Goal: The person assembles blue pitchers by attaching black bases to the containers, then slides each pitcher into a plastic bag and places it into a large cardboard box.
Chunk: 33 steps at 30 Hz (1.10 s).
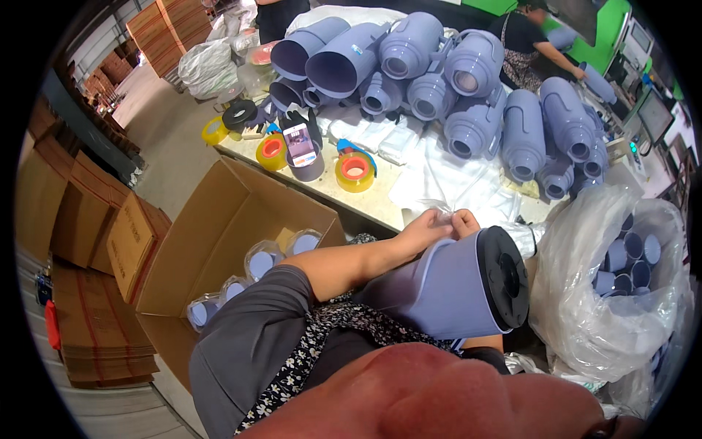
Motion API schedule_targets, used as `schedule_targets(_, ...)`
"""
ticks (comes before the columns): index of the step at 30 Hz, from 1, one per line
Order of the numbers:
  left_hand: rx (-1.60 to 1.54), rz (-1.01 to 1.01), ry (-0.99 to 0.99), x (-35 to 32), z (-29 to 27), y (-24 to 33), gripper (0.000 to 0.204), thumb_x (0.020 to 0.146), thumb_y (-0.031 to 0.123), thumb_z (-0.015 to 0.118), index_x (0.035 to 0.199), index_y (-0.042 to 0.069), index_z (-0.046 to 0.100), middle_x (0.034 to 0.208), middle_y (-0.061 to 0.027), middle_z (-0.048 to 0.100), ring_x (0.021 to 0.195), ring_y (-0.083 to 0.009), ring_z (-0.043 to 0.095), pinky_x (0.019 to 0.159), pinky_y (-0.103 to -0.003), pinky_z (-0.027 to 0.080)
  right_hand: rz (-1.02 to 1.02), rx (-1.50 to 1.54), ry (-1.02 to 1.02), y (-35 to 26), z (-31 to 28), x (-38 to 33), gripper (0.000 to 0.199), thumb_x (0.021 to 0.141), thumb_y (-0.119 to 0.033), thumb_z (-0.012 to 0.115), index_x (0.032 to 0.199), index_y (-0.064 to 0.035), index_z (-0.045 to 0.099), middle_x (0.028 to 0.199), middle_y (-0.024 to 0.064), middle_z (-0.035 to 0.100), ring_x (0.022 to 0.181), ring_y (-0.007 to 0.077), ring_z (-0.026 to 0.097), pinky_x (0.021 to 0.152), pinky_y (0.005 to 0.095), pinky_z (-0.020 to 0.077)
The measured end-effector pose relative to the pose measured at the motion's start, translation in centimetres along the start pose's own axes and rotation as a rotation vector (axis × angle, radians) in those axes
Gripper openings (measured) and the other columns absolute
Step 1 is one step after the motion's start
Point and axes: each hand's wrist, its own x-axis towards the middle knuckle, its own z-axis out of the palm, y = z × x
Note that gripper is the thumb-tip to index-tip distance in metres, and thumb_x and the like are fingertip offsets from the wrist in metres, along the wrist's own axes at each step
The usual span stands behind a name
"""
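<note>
My left hand (422,233) and my right hand (465,222) meet above the table's front edge, fingers closed in a pinch. Between them is the crumpled edge of a clear plastic bag (437,207). A large lilac thermos flask (431,289) with a black base (504,279) lies tilted across my lap, apparently held by my right arm, which it mostly hides. Just beyond my hands, flat white plastic bags (457,175) are spread on the table.
Many lilac flasks (468,62) are piled at the back of the table (314,186). Tape dispensers (355,173) and a phone (299,143) sit front left. An open carton (197,241) holds wrapped flasks; a clear sack (578,314) at right holds lilac cups. Another person (523,55) works behind.
</note>
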Motion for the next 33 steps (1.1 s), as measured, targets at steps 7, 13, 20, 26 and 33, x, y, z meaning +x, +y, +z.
schedule_targets(7,-0.174,-0.046,0.255,1.9,-0.2,-3.9,0.017,0.093,0.011,0.046,0.105,0.002,0.052,0.093,-0.0085,0.059,0.083,-0.0153,0.058,0.073,-0.028,0.049,-0.058,0.093,0.228,1.9,-1.3,-1.9,0.021,0.094,-0.033,0.050,0.093,-0.0130,0.051,0.078,0.0013,0.059,0.062,0.0071,0.052,0.052,0.0218,0.0420)
schedule_targets(13,-0.130,-0.176,0.257,0.3,-0.1,-2.4,0.018,0.088,0.007,0.049,0.105,0.004,0.049,0.086,-0.0069,0.058,0.077,-0.0156,0.058,0.068,-0.027,0.048,0.029,0.280,0.308,3.5,-1.3,-6.1,0.021,0.094,-0.033,0.049,0.091,-0.0130,0.051,0.075,0.0008,0.058,0.060,0.0070,0.051,0.051,0.0218,0.0412)
schedule_targets(20,-0.068,-0.282,0.112,0.2,1.7,-0.1,0.025,0.085,0.003,0.047,0.110,-0.002,0.048,0.099,-0.0147,0.060,0.086,-0.0189,0.061,0.074,-0.030,0.051,0.055,0.362,0.363,3.8,-1.7,-8.9,0.021,0.095,-0.034,0.048,0.089,-0.0130,0.050,0.072,0.0003,0.056,0.058,0.0069,0.050,0.050,0.0218,0.0403)
schedule_targets(26,-0.063,-0.287,0.100,-0.2,1.5,0.2,0.023,0.085,0.010,0.056,0.107,0.001,0.056,0.097,-0.0095,0.063,0.085,-0.0150,0.061,0.073,-0.026,0.050,0.082,0.403,0.360,4.6,-1.8,-10.0,0.022,0.095,-0.034,0.047,0.087,-0.0130,0.050,0.070,-0.0001,0.055,0.056,0.0068,0.049,0.049,0.0217,0.0395)
schedule_targets(33,-0.123,-0.295,0.079,-0.3,1.7,0.3,0.020,0.083,0.009,0.054,0.102,0.006,0.052,0.084,-0.0045,0.058,0.074,-0.0125,0.058,0.065,-0.025,0.049,0.083,0.432,0.363,4.1,-2.0,-10.4,0.023,0.095,-0.034,0.046,0.085,-0.0131,0.049,0.067,-0.0006,0.054,0.055,0.0067,0.048,0.047,0.0217,0.0385)
